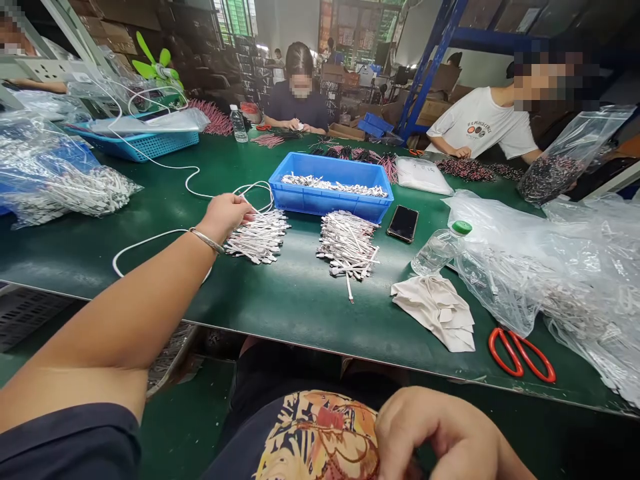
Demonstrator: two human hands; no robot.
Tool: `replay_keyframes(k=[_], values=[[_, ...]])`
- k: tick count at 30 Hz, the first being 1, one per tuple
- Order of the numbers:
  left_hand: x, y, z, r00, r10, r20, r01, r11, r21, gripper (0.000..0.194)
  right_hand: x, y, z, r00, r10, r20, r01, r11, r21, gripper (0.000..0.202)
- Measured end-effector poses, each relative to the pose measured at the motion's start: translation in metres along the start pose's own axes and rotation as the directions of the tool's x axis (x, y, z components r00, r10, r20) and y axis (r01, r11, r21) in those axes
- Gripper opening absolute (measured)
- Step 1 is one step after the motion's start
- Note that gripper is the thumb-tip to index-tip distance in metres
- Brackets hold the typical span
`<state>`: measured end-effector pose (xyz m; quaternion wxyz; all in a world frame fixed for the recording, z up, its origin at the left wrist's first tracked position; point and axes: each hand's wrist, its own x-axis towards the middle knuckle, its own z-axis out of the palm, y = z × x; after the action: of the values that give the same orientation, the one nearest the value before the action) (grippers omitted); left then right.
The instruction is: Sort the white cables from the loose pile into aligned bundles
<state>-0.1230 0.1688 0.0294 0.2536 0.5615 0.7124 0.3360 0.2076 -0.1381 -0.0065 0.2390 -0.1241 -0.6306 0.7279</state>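
My left hand [227, 217] reaches over the upper left of a pile of short white connector leads [260, 240], its fingers bent and pressed together. A thin white cable [193, 177] loops close by its fingertips; whatever lies in the grip is hidden. Near my lap, my right hand [440, 430] is curled in front of my printed shirt, partly cut off by the lower edge, and I cannot make out anything in it. A second pile of white leads [347, 243] lies right of the first. Behind both stands a blue bin [327, 203] with more white pieces inside.
To the right lie a phone [403, 223], a clear bottle [435, 252], a pale cloth [437, 310], red-handled scissors [520, 357] and plastic bags of leads [565, 267]. A blue basket [145, 143] and bagged leads [85, 190] sit left. Two people work across the green table.
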Motion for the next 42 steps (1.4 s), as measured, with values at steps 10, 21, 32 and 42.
replay_keyframes(k=[10, 21, 32, 42], values=[[-0.007, -0.015, 0.002, 0.991, -0.12, 0.057, 0.109, 0.981, 0.162, 0.023, -0.006, -0.015, -0.031, 0.673, 0.19, -0.715, -0.43, 0.887, -0.169, 0.029], [-0.144, 0.062, 0.088, 0.168, 0.721, 0.673, -0.982, 0.064, 0.177, 0.019, -0.001, 0.026, -0.06, 0.436, -0.23, -0.87, -0.555, 0.692, -0.461, 0.028], [-0.16, 0.064, 0.143, 0.131, 0.724, 0.677, -0.981, -0.004, 0.194, 0.016, -0.003, 0.019, -0.075, 0.451, -0.243, -0.859, -0.547, 0.685, -0.481, 0.025], [-0.161, 0.046, 0.133, 0.294, 0.775, 0.559, -0.955, 0.263, 0.138, 0.026, 0.029, -0.031, -0.136, 0.694, -0.173, -0.698, -0.701, 0.053, -0.711, 0.041]])
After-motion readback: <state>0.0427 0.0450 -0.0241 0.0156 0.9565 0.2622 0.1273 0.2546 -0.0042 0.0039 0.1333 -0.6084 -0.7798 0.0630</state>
